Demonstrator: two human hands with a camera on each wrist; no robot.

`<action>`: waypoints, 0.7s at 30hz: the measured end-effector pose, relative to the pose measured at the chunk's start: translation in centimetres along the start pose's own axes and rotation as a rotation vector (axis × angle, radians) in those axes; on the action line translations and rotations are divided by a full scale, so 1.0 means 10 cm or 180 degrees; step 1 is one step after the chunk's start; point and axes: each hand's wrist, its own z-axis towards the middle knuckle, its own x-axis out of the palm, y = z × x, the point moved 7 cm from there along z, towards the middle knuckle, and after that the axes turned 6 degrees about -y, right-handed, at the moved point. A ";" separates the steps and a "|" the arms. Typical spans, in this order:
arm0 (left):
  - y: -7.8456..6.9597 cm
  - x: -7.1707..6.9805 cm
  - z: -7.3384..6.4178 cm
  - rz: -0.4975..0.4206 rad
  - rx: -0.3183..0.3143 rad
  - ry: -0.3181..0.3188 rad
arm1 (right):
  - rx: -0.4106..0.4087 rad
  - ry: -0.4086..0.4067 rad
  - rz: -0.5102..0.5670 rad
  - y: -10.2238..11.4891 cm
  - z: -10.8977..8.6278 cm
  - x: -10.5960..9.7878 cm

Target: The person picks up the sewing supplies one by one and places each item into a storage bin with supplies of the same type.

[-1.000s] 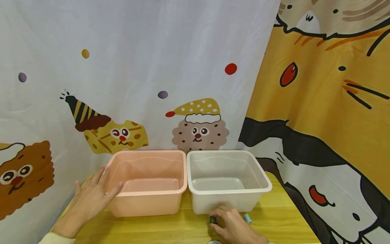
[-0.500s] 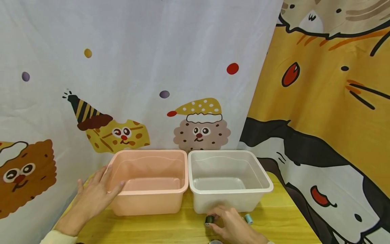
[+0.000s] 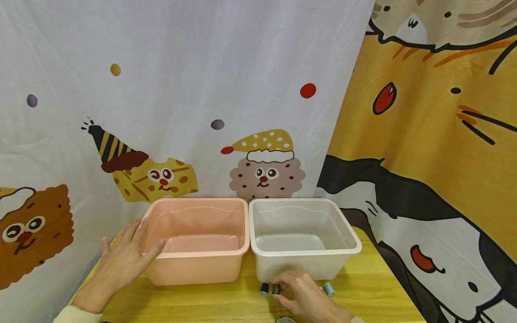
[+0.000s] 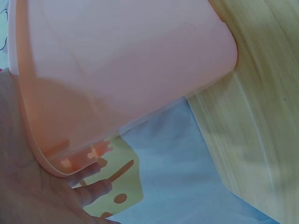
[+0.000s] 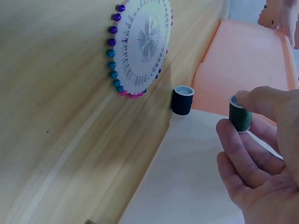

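Note:
My right hand (image 3: 300, 298) pinches a dark green thread spool (image 3: 276, 289) between thumb and fingers, low in front of the white bin (image 3: 307, 253). Just left of it a navy thread spool (image 3: 264, 289) stands on the table; the right wrist view shows this navy spool (image 5: 182, 101) upright, apart from the green spool (image 5: 240, 116). On the hand's other side lies a light blue spool (image 3: 329, 289). With fingers spread, my left hand (image 3: 125, 258) rests on the left rim of the pink bin (image 3: 202, 255). Its thumb lies along the front corner.
Both bins stand side by side on the yellow wooden table (image 3: 181, 309), against a printed curtain (image 3: 169, 67). A wheel of pins with coloured heads (image 5: 140, 46) lies on the table nearer me, cut off by the head view's bottom edge.
The navy spool now shows standing left of my right fingers, where no separate spool showed before. The green spool is slightly further left than a second ago. My left hand keeps its place.

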 end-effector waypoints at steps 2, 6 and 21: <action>0.00 -0.01 0.00 -0.0012 0.0018 -0.0022 | -0.0011 -0.0009 -0.0008 0.01 0.01 0.00; 0.00 -0.01 -0.01 -0.0015 0.0026 -0.0051 | -0.0048 -0.0007 0.0013 0.04 0.02 -0.02; 0.02 0.02 0.01 -0.0047 -0.0035 0.0015 | -0.0263 -0.0188 0.0086 0.20 0.13 -0.06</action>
